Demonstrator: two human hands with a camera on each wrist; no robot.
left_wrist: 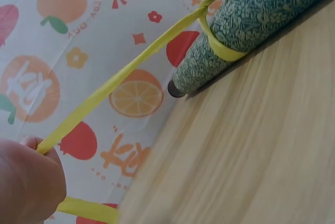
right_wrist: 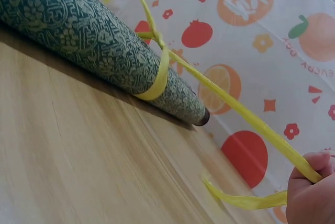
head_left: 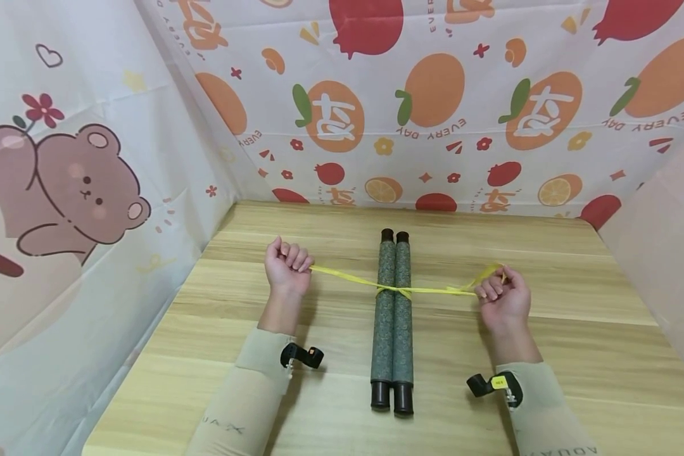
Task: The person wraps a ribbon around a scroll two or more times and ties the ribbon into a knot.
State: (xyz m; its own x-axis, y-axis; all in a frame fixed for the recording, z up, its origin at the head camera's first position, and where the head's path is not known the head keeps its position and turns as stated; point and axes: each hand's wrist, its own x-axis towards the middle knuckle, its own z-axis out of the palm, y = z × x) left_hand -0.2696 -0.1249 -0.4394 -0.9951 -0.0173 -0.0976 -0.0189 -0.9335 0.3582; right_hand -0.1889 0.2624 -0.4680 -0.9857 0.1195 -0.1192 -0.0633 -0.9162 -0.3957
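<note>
Though apart, hands (head_left: 287, 271) (head_left: 505, 301) round ribbon (left_wrist: 112, 87)

We wear pale beige sleeves (head_left: 251, 386), dark lettering (head_left: 223, 425) on both, black wrist cameras (head_left: 302, 356), a yellow label (head_left: 499, 382) at lower right

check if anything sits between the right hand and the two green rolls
Nothing visible blocks the way: between the right hand and the green rolls, only the yellow ribbon that hand holds spans the gap, above the tabletop.
</note>
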